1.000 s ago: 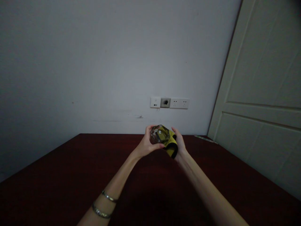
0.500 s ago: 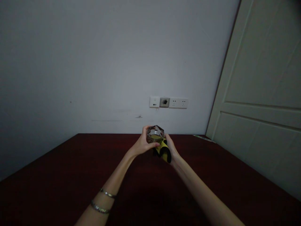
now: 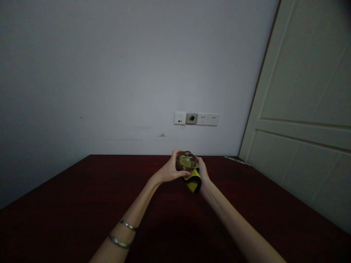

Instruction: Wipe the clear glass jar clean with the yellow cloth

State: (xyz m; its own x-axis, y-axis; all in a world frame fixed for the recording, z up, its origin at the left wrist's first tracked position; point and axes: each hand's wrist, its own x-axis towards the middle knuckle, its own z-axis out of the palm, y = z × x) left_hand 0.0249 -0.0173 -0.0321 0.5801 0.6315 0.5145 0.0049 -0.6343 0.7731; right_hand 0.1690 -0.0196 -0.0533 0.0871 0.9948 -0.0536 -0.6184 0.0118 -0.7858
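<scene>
A clear faceted glass bowl, perhaps an ashtray (image 3: 186,160), is held above the dark red table, its opening tilted toward me. My left hand (image 3: 171,170) is closed around its left side, thumb along the near lower edge. On the other side, my right hand (image 3: 203,171) grips a yellow cloth with black edging (image 3: 194,181), pressed against the underside and right of the glass. Yellow shows through the glass bottom. The right fingertips are mostly hidden behind the glass and cloth.
The dark red table (image 3: 109,190) reaches back to a pale wall with a row of sockets (image 3: 207,119). A thin flat strip (image 3: 236,160) lies near the back right corner. A panelled white door (image 3: 301,109) borders the right side.
Both hands have shifted slightly right and down with the glass and cloth. The glass now tips more toward me, and the cloth's hanging part has changed shape.
</scene>
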